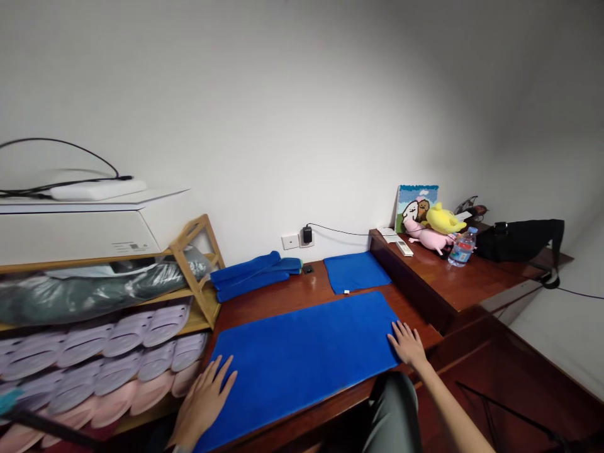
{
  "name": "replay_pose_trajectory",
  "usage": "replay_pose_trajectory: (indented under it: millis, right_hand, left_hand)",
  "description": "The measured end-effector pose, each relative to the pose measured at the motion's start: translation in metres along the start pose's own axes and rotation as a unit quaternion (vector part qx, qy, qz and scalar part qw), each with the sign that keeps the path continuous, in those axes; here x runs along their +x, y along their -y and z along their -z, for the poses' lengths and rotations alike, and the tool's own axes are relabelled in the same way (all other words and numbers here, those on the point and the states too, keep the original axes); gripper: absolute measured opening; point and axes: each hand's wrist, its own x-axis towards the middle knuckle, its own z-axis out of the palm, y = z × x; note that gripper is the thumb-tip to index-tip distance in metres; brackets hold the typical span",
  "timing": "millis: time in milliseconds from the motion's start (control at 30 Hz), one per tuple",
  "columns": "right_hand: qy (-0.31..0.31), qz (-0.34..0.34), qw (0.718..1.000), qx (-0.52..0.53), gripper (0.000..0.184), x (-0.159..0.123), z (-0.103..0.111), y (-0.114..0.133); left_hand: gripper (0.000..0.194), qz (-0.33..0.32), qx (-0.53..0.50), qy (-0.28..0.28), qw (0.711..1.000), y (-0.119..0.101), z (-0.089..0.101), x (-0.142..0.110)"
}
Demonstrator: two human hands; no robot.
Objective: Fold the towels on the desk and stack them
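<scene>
A long blue towel [302, 352] lies spread flat across the brown wooden desk [268, 306]. My left hand [206, 396] rests at its left end, palm down with the fingers apart. At the opposite end my right hand [406, 343] lies on the right edge, its fingers spread as well. Neither hand grips anything. Behind the long towel, a smaller blue cloth [357, 272] with a white tag lies flat. Folded blue towels [255, 277] are piled against the wall at the back left.
A wooden rack [204, 302] on the left holds rows of lilac slippers [123, 333] and pink slippers. On the raised right surface are a yellow plush toy [443, 219], a pink plush toy [427, 238], a water bottle [463, 247], a remote [404, 248] and a black bag [519, 239]. A black charger [307, 234] sits in the wall socket.
</scene>
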Motion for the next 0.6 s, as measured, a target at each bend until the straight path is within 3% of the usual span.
replay_pose_trajectory:
  millis: [67,167,267,333,433,600]
  right_hand:
    - [-0.03,0.011,0.999,0.012,0.07,0.008,0.012,0.023]
    - [-0.046,0.083,0.994,0.05,0.066,0.028,0.026,0.084]
    - [-0.023,0.167,0.982,0.085,0.063,0.052,0.025,0.15]
    - [-0.001,0.195,0.976,0.092,0.063,0.067,0.018,0.177]
    - [0.012,0.183,0.98,0.077,0.065,0.087,0.008,0.172]
    - [0.018,0.034,0.999,0.035,0.067,0.113,0.014,0.087]
  left_hand:
    - [0.07,0.002,-0.004,-0.022,1.0,0.0,0.002,0.015]
    - [0.069,-0.006,-0.008,-0.029,1.0,-0.005,0.002,0.047]
    - [0.07,0.007,0.003,-0.003,1.0,-0.011,-0.005,0.076]
    - [0.071,0.025,0.015,0.012,1.0,-0.011,-0.014,0.086]
    - [0.07,0.022,0.028,0.016,0.999,-0.005,-0.027,0.088]
    - [0.073,0.03,0.052,0.019,0.998,0.003,-0.037,0.087]
